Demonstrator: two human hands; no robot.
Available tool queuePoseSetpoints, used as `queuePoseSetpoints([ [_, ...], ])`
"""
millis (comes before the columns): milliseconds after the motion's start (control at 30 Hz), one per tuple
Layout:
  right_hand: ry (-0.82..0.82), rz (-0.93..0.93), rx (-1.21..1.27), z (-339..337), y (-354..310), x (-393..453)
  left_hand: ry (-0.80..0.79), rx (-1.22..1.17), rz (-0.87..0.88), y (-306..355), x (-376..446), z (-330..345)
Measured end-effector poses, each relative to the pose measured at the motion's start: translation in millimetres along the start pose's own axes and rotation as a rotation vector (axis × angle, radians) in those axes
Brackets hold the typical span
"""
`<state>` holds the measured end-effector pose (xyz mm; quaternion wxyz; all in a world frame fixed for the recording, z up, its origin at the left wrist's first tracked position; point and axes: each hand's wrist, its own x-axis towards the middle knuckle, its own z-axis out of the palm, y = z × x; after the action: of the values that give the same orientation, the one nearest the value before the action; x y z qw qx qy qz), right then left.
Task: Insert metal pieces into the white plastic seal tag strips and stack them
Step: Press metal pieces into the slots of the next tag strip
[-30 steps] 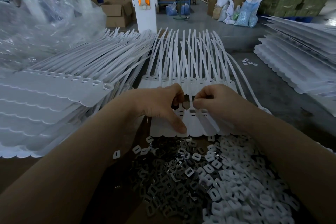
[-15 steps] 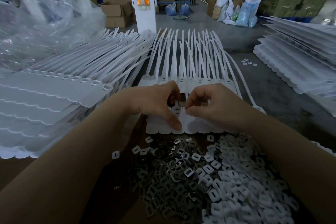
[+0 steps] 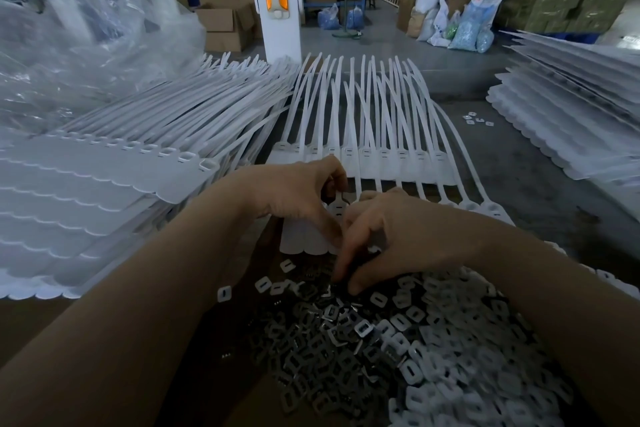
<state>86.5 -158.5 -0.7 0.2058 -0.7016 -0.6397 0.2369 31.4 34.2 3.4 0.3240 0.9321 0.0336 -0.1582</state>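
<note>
1. Right hand (image 3: pixel 398 239) has dropped off the strip since half a second ago and its fingertips (image 3: pixel 341 276) are now down in the pile of small dark metal clip pieces (image 3: pixel 322 340) at about 6 o'clock. Looks like it's pinching one up, but I can't tell for sure, the fingers hide it.
2. Left hand (image 3: pixel 298 198) stays put on the flat white plastic seal tag strip (image 3: pixel 304 243) in the middle, thumb pressed along the tag heads, fingers curled near a slot.
3. My read: one insert just went in and the next slot is up, so it's mid-strip, not done.
4. Loose white plastic square caps (image 3: pixel 485 357) are heaped at 4 to 5 o'clock, touching the metal pile.
5. Another sheet of white tags (image 3: pixel 398 163) lies just behind at 12 o'clock, tails fanning away.
6. Tall stack of white tag sheets (image 3: pixel 104 191) sits at 9 o'clock, a second stack (image 3: pixel 571 121) at 2 o'clock.
</note>
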Motion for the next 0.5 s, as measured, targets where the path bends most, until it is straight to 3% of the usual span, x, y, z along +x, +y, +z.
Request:
queuePoseSetpoints([
  [233, 0.038, 0.012, -0.062, 2.3, -2.5, 0.7, 0.014, 0.022, -0.009, 1.6, -1.0, 1.2],
  [367, 0.078, 0.022, 0.112, 0.3, -4.9, -2.1, 0.009, 0.029, -0.013, 2.9, -2.2, 1.4],
  [500, 0.227, 0.074, 0.268, -2.9, 1.3, -2.5, 0.022, 0.023, -0.022, 4.8, -3.6, 1.6],
])
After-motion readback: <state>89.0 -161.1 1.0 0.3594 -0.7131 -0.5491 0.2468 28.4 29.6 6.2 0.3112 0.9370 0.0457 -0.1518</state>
